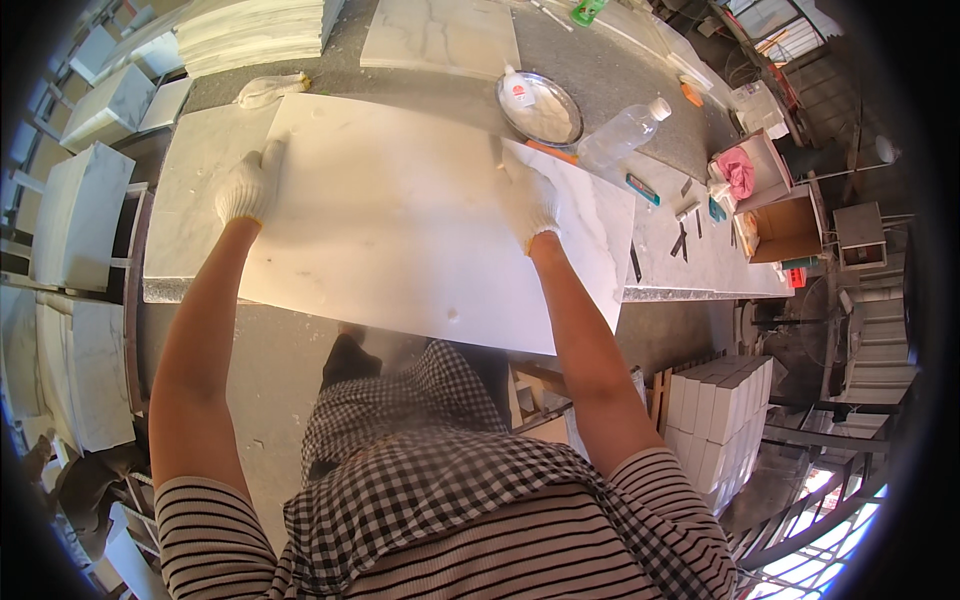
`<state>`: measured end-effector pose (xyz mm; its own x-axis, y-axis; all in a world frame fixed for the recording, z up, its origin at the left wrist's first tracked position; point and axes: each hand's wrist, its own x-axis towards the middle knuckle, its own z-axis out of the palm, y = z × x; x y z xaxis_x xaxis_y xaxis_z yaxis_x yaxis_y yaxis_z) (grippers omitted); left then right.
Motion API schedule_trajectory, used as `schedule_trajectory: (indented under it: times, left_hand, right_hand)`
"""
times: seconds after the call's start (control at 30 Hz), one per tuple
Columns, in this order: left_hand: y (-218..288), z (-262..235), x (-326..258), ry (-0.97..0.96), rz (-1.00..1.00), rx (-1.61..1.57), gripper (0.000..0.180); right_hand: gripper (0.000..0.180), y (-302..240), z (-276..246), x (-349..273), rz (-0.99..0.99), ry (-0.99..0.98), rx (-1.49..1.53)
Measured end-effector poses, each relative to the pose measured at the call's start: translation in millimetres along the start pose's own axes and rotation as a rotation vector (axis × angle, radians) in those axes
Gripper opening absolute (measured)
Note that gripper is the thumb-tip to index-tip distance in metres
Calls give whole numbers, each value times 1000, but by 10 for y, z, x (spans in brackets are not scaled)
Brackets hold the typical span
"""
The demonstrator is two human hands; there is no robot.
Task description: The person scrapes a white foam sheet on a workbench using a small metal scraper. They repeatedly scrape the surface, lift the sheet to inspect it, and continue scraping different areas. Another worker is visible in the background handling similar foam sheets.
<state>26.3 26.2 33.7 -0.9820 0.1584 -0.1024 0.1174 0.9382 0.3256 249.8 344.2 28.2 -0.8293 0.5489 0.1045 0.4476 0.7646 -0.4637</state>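
A large glossy white panel (400,240) with faint grey marks lies over the worktable, its near edge jutting out past the table toward my waist. My left hand (245,187), in a white knit glove, grips the panel's left edge with the thumb on top. On the right side, my gloved right hand (527,200) is closed at the panel, its fingers slightly smeared by motion. A grey-veined marble slab (600,215) shows beside my right wrist. Beyond the panel's far edge lies a spare white glove (272,90).
A metal bowl (570,105) holding a white bottle (518,88), a clear plastic bottle (625,135), a teal cutter (642,190) and small tools (685,225) sit at the right. Slab stacks (250,38) stand at the far left; white blocks (715,410) are piled below right.
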Motion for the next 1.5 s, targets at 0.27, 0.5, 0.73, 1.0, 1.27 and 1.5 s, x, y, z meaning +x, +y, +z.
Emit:
schedule_trajectory:
  times: [0.27, 0.5, 0.73, 1.0, 1.27, 1.5]
  left_hand:
    - [31, -44, -35, -11, -10, -11, 77]
    - [12, -22, -38, -8, 9, -17, 76]
    - [-7, 24, 11, 3, -12, -10, 75]
    - [-20, 35, 23, 11, -2, -10, 76]
    - [11, -11, -12, 6, 11, -27, 77]
    - [-16, 6, -9, -8, 28, -39, 78]
  right_hand:
    - [44, 116, 33, -102, -66, -11, 104]
    - [49, -27, 62, 116, 52, -23, -3]
    - [49, -50, 68, 181, -49, 49, 70]
    - [41, -62, -28, 151, -35, -18, 122]
    - [47, -252, -298, -68, 76, -232, 284]
    - [45, -385, -273, -301, -43, -153, 316]
